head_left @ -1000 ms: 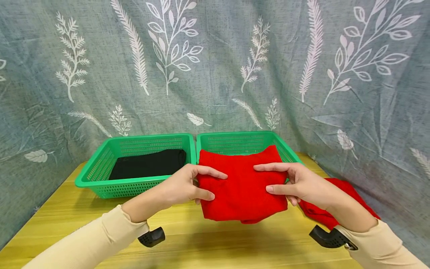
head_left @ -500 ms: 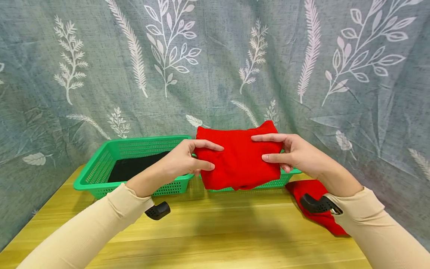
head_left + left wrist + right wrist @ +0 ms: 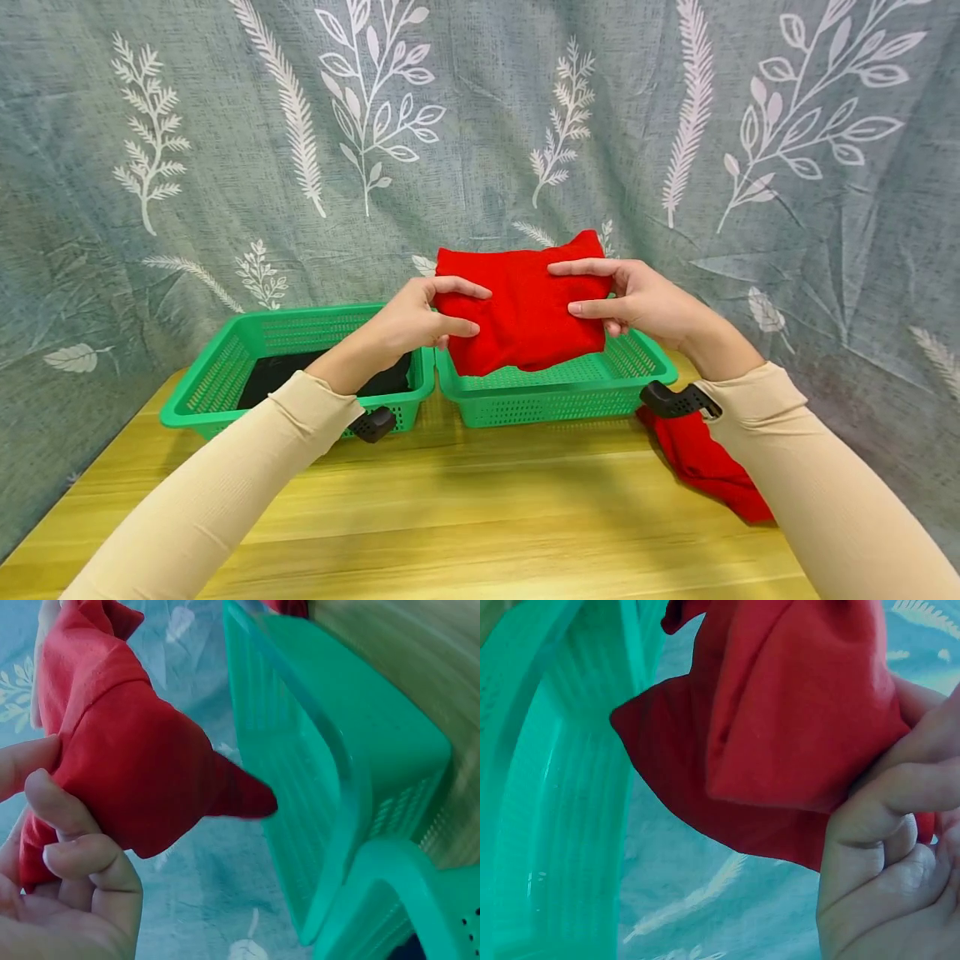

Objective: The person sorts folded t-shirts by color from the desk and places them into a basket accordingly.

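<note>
A folded red cloth garment (image 3: 521, 308) hangs in the air between both hands, over the right green basket (image 3: 555, 400). My left hand (image 3: 408, 321) pinches its left edge, thumb and forefinger on the near face. On the opposite edge my right hand (image 3: 648, 300) grips the fabric in the same way. From the left wrist view, the red garment (image 3: 135, 757) droops in loose folds with a corner pointing toward the basket. The right wrist view shows its underside layers (image 3: 795, 735) beside the curled fingers (image 3: 885, 862). What kind of garment it is I cannot tell.
The left green basket (image 3: 180, 400) holds a folded black cloth (image 3: 262, 379) and stands against the right one. Another red cloth (image 3: 708, 462) lies on the wooden table (image 3: 450, 517) at the right, partly behind the right forearm. A patterned grey-green curtain (image 3: 480, 125) hangs behind the baskets.
Both hands have raised the red garment and carried it forward, from in front of the right basket to above it. More of that basket now shows below the cloth. Both grips stay the same.
</note>
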Motion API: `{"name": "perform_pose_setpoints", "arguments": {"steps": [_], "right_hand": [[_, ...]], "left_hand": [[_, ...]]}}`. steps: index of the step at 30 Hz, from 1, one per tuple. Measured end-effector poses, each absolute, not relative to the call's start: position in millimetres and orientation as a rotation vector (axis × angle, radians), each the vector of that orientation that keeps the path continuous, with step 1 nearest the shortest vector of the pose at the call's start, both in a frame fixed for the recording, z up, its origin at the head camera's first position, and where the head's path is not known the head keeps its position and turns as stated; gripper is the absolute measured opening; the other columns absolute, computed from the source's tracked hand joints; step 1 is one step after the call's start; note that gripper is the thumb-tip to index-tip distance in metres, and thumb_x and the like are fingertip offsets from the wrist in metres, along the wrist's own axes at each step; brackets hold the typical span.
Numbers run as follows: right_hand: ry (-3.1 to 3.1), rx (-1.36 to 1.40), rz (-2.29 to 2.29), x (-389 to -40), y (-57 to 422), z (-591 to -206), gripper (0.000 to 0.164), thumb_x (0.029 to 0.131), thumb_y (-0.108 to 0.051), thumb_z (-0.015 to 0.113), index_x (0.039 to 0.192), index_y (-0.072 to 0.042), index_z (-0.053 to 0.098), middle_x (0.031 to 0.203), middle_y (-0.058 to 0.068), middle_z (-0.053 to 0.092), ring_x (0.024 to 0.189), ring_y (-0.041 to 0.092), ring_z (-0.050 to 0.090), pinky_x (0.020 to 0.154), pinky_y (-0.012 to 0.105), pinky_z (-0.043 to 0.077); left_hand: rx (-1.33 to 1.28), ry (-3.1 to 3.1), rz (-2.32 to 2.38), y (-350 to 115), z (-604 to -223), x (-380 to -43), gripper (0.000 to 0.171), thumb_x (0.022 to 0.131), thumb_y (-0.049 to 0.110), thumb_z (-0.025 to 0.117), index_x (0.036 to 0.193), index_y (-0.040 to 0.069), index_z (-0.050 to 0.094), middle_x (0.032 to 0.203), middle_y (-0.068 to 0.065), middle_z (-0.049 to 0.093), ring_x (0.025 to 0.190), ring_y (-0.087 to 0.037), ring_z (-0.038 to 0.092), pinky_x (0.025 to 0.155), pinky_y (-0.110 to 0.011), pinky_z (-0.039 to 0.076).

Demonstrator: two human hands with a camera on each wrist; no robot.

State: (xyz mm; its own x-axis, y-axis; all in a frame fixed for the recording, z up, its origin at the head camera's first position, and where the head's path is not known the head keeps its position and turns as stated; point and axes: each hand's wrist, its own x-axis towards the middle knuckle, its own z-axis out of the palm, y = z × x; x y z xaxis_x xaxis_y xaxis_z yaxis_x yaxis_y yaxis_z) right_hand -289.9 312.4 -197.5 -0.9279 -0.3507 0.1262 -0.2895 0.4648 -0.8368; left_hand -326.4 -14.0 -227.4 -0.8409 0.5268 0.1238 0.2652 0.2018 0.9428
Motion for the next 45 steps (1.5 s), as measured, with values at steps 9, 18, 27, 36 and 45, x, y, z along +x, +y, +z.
{"name": "perform_pose_setpoints", "arguments": {"steps": [9, 18, 27, 36, 45], "right_hand": [[2.56, -0.516, -1.512, -326, 327, -228, 0.06, 0.1, -0.016, 0.078, 0.155, -0.019, 0.057, 0.056, -0.008, 0.043, 0.054, 0.011, 0.048, 0.056, 0.021, 0.041], [2.488, -0.424, -1.547, -352, 334, -260, 0.058, 0.101, -0.013, 0.076, 0.156, -0.018, 0.057, 0.062, -0.007, 0.047, 0.059, 0.011, 0.05, 0.059, 0.02, 0.044], [2.5, -0.356, -1.484, -364, 341, -276, 0.055, 0.102, -0.012, 0.074, 0.155, -0.017, 0.057, 0.065, -0.005, 0.055, 0.063, 0.013, 0.056, 0.057, 0.019, 0.043], [2.541, -0.257, -1.304, -367, 353, -281, 0.054, 0.107, -0.013, 0.067, 0.158, -0.009, 0.052, 0.091, 0.004, 0.067, 0.074, 0.013, 0.068, 0.065, 0.022, 0.051], [2.618, -0.205, -1.288, -364, 363, -276, 0.049, 0.109, -0.014, 0.063, 0.155, 0.0, 0.05, 0.109, 0.003, 0.07, 0.077, 0.011, 0.071, 0.068, 0.024, 0.057]], "left_hand": [[0.735, 2.348, 1.608, 3, -252, -356, 0.042, 0.097, 0.008, 0.078, 0.137, 0.02, 0.072, 0.115, -0.008, 0.072, 0.065, -0.019, 0.053, 0.066, -0.027, 0.051], [0.686, 2.413, 1.513, 15, -277, -378, 0.04, 0.099, 0.007, 0.075, 0.138, 0.019, 0.071, 0.113, -0.006, 0.068, 0.066, -0.019, 0.052, 0.069, -0.028, 0.05], [0.706, 2.499, 1.392, 29, -290, -386, 0.041, 0.099, 0.005, 0.074, 0.138, 0.015, 0.068, 0.128, -0.016, 0.065, 0.066, -0.021, 0.06, 0.082, -0.044, 0.059], [0.677, 2.576, 1.286, 43, -297, -389, 0.039, 0.1, -0.002, 0.068, 0.137, 0.008, 0.068, 0.122, -0.021, 0.068, 0.076, -0.029, 0.072, 0.08, -0.043, 0.062], [0.674, 2.618, 1.192, 45, -297, -383, 0.041, 0.101, 0.002, 0.069, 0.141, 0.01, 0.067, 0.142, -0.022, 0.064, 0.101, -0.042, 0.076, 0.089, -0.049, 0.063]]}}
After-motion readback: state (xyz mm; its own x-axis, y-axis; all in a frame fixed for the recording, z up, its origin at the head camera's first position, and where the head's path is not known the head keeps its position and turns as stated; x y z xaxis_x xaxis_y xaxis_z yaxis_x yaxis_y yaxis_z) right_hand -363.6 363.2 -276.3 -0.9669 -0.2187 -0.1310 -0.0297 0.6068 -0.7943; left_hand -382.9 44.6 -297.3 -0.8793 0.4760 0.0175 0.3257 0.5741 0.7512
